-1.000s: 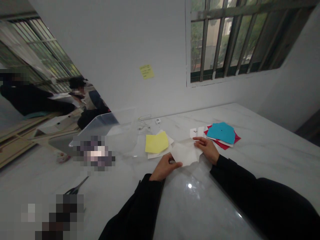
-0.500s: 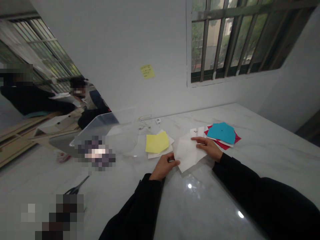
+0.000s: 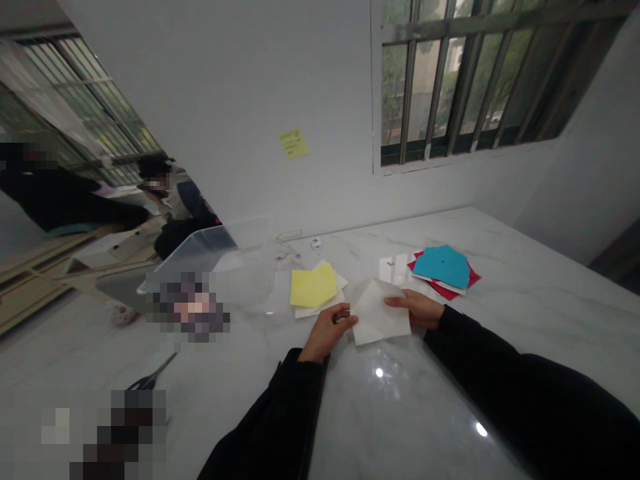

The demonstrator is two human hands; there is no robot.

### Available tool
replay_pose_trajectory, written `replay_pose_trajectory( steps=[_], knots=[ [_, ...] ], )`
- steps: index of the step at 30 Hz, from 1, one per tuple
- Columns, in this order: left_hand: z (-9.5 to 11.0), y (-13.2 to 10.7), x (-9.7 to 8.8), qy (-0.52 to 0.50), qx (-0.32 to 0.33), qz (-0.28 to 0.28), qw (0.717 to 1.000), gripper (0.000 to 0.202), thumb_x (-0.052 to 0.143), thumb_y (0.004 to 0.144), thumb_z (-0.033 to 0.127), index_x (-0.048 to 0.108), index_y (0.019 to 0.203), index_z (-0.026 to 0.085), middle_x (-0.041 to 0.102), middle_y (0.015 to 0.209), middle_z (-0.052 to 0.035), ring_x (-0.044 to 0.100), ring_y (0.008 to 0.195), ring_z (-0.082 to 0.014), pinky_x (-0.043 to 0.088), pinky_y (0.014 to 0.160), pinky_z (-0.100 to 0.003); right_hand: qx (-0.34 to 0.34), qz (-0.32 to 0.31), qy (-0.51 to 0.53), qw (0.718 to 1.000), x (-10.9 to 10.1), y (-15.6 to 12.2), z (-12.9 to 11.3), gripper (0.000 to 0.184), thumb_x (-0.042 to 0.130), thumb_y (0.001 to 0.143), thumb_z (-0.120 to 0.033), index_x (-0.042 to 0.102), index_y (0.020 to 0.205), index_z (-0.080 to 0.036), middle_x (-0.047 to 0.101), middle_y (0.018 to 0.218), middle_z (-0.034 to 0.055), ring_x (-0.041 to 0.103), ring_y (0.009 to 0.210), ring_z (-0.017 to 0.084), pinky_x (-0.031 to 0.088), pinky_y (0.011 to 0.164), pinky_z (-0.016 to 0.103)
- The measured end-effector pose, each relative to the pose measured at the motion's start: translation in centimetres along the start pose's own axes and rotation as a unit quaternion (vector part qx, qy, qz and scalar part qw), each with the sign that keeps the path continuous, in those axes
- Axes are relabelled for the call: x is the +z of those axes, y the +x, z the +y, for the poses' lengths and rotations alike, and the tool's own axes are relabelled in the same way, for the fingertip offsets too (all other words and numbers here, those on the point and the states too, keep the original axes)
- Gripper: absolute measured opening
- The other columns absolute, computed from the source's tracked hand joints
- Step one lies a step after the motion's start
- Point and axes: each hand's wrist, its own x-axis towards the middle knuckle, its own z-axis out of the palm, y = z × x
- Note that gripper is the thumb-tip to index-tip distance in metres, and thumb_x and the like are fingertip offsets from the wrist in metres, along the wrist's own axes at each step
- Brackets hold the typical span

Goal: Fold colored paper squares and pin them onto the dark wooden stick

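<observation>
Paper in both hands, right at the centre of the marble table (image 3: 530, 300): you've got a white paper sheet (image 3: 381, 313) held between them. Your left hand (image 3: 327, 332) is half curled, fingertips pinching the sheet's left edge, and your right hand (image 3: 415, 308) is almost flat, fingers reaching in over its right edge to hold it. Just left and farther off, yellow paper (image 3: 313, 285) sits on a white sheet (image 3: 336, 293); far right, teal paper (image 3: 442, 266) tops red paper (image 3: 453, 290). Near left, scissors (image 3: 153, 372) lie on the table.
</observation>
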Motion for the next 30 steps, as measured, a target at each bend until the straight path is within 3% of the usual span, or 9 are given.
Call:
replay_pose_trajectory(
  steps=[3, 5, 7, 10, 12, 14, 17, 20, 30],
  knots=[
    [0.1, 0.1, -0.1, 0.014, -0.005, -0.013, 1.000, 0.044, 0.067, 0.075, 0.044, 0.067, 0.107, 0.014, 0.071, 0.083, -0.0055, 0.053, 0.057, -0.0115, 0.038, 0.054, -0.023, -0.089, 0.149, -0.096, 0.980, -0.5, 0.1, -0.9, 0.033, 0.063, 0.082, -0.044, 0.073, 0.093, -0.013, 0.074, 0.087, 0.0147, 0.071, 0.080, 0.031, 0.058, 0.074, 0.046],
    [0.2, 0.1, -0.2, 0.015, -0.003, -0.025, 1.000, 0.046, 0.062, 0.078, 0.047, 0.066, 0.110, 0.015, 0.069, 0.082, -0.0043, 0.040, 0.046, -0.0068, 0.028, 0.046, -0.021, -0.189, 0.307, -0.204, 0.910, -1.8, -0.5, -2.6, 0.035, 0.055, 0.086, -0.041, 0.072, 0.099, -0.013, 0.074, 0.091, 0.0137, 0.070, 0.083, 0.031, 0.057, 0.073, 0.046],
    [0.2, 0.0, -0.2, 0.014, 0.000, -0.023, 1.000, 0.046, 0.060, 0.079, 0.048, 0.066, 0.110, 0.015, 0.068, 0.082, -0.0035, 0.032, 0.043, -0.0052, 0.023, 0.044, -0.021, -0.242, 0.383, -0.244, 0.858, -3.7, -1.9, -4.7, 0.038, 0.053, 0.084, -0.028, 0.065, 0.118, -0.015, 0.069, 0.115, 0.0114, 0.063, 0.107, 0.031, 0.050, 0.093, 0.047],
    [0.0, 0.1, -0.2, 0.019, 0.003, -0.019, 1.000, 0.045, 0.058, 0.079, 0.048, 0.067, 0.108, 0.015, 0.067, 0.080, -0.0029, 0.033, 0.044, -0.0058, 0.025, 0.045, -0.021, -0.364, 0.496, -0.450, 0.647, -7.2, -4.5, -7.3, 0.063, 0.042, 0.077, -0.009, 0.050, 0.139, -0.020, 0.052, 0.142, 0.0059, 0.045, 0.131, 0.025, 0.034, 0.111, 0.043],
    [-0.2, 0.1, -0.1, 0.025, 0.009, -0.017, 0.999, 0.045, 0.058, 0.080, 0.048, 0.067, 0.107, 0.015, 0.067, 0.078, -0.0028, 0.036, 0.045, -0.0071, 0.027, 0.046, -0.021, -0.346, 0.479, -0.571, 0.570, -9.5, -5.3, -7.3, 0.067, 0.038, 0.077, -0.006, 0.046, 0.142, -0.022, 0.037, 0.153, 0.0034, 0.030, 0.142, 0.024, 0.025, 0.116, 0.044],
    [-0.4, 0.2, -0.1, 0.038, 0.019, -0.011, 0.999, 0.044, 0.058, 0.080, 0.047, 0.068, 0.107, 0.015, 0.066, 0.075, -0.0026, 0.040, 0.049, -0.0090, 0.030, 0.048, -0.022, -0.251, 0.416, -0.671, 0.560, -11.4, -5.0, -6.0, 0.064, 0.040, 0.081, -0.011, 0.041, 0.145, -0.021, 0.026, 0.158, 0.0058, 0.020, 0.146, 0.027, 0.024, 0.115, 0.050],
    [-0.7, 0.2, 0.1, 0.079, 0.039, 0.016, 0.996, 0.039, 0.060, 0.079, 0.042, 0.069, 0.107, 0.016, 0.064, 0.073, -0.0015, 0.046, 0.056, -0.0117, 0.036, 0.057, -0.023, -0.042, 0.289, -0.737, 0.609, -13.4, -3.4, -2.5, 0.062, 0.044, 0.090, -0.044, 0.036, 0.148, -0.021, 0.029, 0.156, 0.0141, 0.024, 0.143, 0.038, 0.023, 0.108, 0.066],
    [-0.8, 0.1, 0.3, 0.097, 0.060, 0.037, 0.993, 0.035, 0.060, 0.077, 0.030, 0.068, 0.109, 0.018, 0.062, 0.077, -0.0009, 0.052, 0.068, -0.0134, 0.040, 0.066, -0.024, 0.048, 0.251, -0.731, 0.633, -14.7, -2.2, 0.1, 0.074, 0.031, 0.090, -0.067, 0.028, 0.151, -0.025, 0.024, 0.158, 0.0136, 0.023, 0.143, 0.038, 0.019, 0.107, 0.069],
    [-1.8, 0.1, 0.3, 0.099, 0.079, 0.055, 0.990, 0.055, 0.056, 0.071, 0.011, 0.059, 0.126, 0.021, 0.059, 0.121, -0.0084, 0.060, 0.080, -0.0136, 0.050, 0.075, -0.028, -0.132, 0.358, -0.714, 0.587, -13.2, -2.1, -1.1, 0.052, 0.039, 0.094, -0.052, 0.055, 0.134, -0.025, 0.036, 0.153, 0.0116, 0.024, 0.140, 0.042, 0.024, 0.107, 0.067]
  ],
)
